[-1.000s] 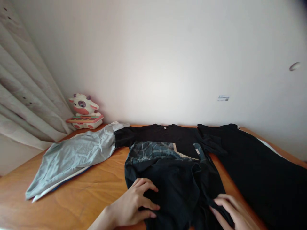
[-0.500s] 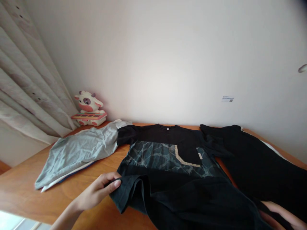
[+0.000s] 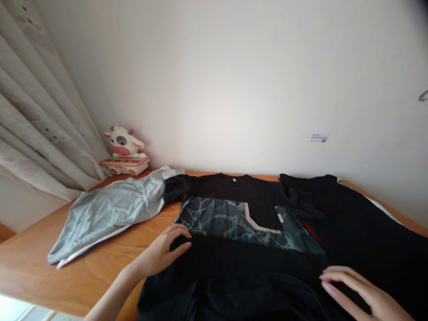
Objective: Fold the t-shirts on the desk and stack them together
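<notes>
Labels and writing: one small white neck label (image 3: 234, 180), its mark too small to read; one pale tag (image 3: 280, 218) at the side of the chest pocket, likewise illegible; one sticker (image 3: 318, 138) on the wall (image 3: 230, 89), with lines of blue print and a dark square at lower right, the text too blurred to read.

Principal item: short-sleeved T-shirt (image 3: 230, 249), front upward, on a wooden desk (image 3: 117, 254). Neckline close to the desk's back edge; lower body towards the near edge, running out of view. Black yoke and sleeves; dark blue-grey band with pale, vein-like lines across the chest; black pocket (image 3: 265, 216) with beige trim. Black lower part, rumpled into soft folds.

Left hand (image 3: 163, 252): at the shirt's left side, below the band, thumb and fingers parted. Right hand (image 3: 364, 292): at the shirt's right side, thumb and fingertips close together; whether they pinch cloth cannot be told.

Adjacent: grey garment (image 3: 107, 209), white and navy layers beneath, towards the desk's left; black garment (image 3: 361, 236), right; cow toy (image 3: 123, 145) with keyboard, back left corner.
</notes>
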`<state>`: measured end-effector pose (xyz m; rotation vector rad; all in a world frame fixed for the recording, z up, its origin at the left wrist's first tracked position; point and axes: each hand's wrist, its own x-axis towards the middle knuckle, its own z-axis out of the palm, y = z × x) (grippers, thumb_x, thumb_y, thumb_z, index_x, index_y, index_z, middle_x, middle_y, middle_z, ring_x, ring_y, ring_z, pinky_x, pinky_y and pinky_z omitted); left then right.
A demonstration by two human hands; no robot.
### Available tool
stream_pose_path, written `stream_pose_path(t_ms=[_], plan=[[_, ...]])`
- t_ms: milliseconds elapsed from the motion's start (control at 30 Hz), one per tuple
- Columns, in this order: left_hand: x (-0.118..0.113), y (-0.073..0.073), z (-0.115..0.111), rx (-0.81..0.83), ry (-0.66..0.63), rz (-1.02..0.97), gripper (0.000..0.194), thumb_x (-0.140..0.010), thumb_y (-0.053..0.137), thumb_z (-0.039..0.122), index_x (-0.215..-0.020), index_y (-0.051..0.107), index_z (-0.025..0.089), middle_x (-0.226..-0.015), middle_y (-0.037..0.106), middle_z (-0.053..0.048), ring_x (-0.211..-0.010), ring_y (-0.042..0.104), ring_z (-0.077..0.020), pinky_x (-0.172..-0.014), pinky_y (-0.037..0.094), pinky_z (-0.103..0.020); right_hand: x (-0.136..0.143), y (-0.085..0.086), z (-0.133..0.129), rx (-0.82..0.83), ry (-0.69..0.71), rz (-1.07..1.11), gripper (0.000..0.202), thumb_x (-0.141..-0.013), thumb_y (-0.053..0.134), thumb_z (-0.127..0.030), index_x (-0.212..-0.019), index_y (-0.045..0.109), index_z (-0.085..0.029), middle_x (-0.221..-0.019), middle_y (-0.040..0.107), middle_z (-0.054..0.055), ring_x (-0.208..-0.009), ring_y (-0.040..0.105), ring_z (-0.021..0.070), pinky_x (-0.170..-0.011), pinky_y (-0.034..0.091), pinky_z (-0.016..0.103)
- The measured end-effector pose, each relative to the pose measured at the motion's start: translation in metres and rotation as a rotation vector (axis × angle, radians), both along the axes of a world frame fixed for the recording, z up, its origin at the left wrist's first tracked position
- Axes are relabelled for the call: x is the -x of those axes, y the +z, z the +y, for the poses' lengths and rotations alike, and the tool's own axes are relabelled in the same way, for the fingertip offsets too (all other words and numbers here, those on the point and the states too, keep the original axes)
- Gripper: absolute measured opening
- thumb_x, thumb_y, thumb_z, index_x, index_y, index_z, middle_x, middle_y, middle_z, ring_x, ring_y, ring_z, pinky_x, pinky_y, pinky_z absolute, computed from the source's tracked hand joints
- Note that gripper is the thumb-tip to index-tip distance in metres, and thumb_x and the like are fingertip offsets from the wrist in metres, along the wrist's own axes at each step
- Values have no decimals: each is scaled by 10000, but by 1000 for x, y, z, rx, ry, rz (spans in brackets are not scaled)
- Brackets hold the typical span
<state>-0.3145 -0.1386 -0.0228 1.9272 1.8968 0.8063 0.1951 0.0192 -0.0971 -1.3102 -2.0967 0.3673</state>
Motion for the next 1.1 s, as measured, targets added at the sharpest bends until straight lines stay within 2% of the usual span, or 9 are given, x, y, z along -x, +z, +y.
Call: stream_pose_path(t_ms=[133,267,433,533,633,800,900,1000,1100], plan=[[-3,-14,16,-53,11,197,284,-932,649,412,-1178,699,279,-1268,681,-81,-1185,632,-281,-1077,483,-463,14,13,12,87,168,-110,460,-771,689,-656,-1101,796,-354,-1171,771,81,-1058,745,325,-933,618,435],[9,-13,39,3,157,202,249,-921,627,412,-1098,688,246,-1043,726,-62,-964,696,-253,-906,546,-389,30,29,31,188,199,-191,373,-790,668,-625,-993,806,-345,-1077,791,71,-971,767,310,-841,630,401],[39,-4,90,-7,696,219,457,-951,533,476,-1297,591,183,-1102,707,-143,-1022,708,-312,-889,534,-409,114,84,55,203,278,-230,334,-906,532,-539,-995,763,-315,-1075,781,66,-998,742,284,-787,575,365],[53,-6,109,83,808,190,627,-1005,406,546,-1514,416,180,-1109,722,-183,-1087,709,-372,-912,518,-468,175,102,60,175,391,-284,230,-918,554,-411,-938,751,-294,-992,774,48,-945,730,251,-774,531,336],[62,-15,114,149,794,192,700,-1016,362,555,-1599,296,173,-1101,725,-209,-1067,720,-396,-903,512,-487,223,97,67,189,459,-316,174,-911,585,-309,-865,747,-264,-920,769,41,-850,717,216,-715,483,298],[73,-25,107,103,817,167,742,-995,417,565,-1601,302,154,-1059,728,-195,-1094,701,-403,-911,512,-483,273,69,83,202,442,-260,170,-900,604,-240,-794,737,-232,-810,753,27,-746,682,175,-644,402,265],[80,-25,103,113,849,166,746,-978,456,560,-1586,330,147,-1065,718,-190,-1098,693,-396,-929,507,-473,288,51,88,202,373,-223,174,-923,585,-266,-804,708,-231,-749,728,7,-681,652,157,-597,357,257],[88,-23,108,42,969,275,759,-956,469,589,-1536,395,105,-1262,637,-269,-1214,619,-446,-988,467,-525,292,33,86,168,308,-159,176,-942,566,-307,-815,662,-231,-735,693,4,-694,633,166,-612,350,267],[101,-17,123,56,1044,158,796,-932,488,631,-1449,469,26,-1304,621,-312,-1258,594,-461,-987,474,-522,289,22,83,115,299,-95,236,-962,528,-372,-794,626,-239,-750,664,6,-741,623,185,-661,364,287]])
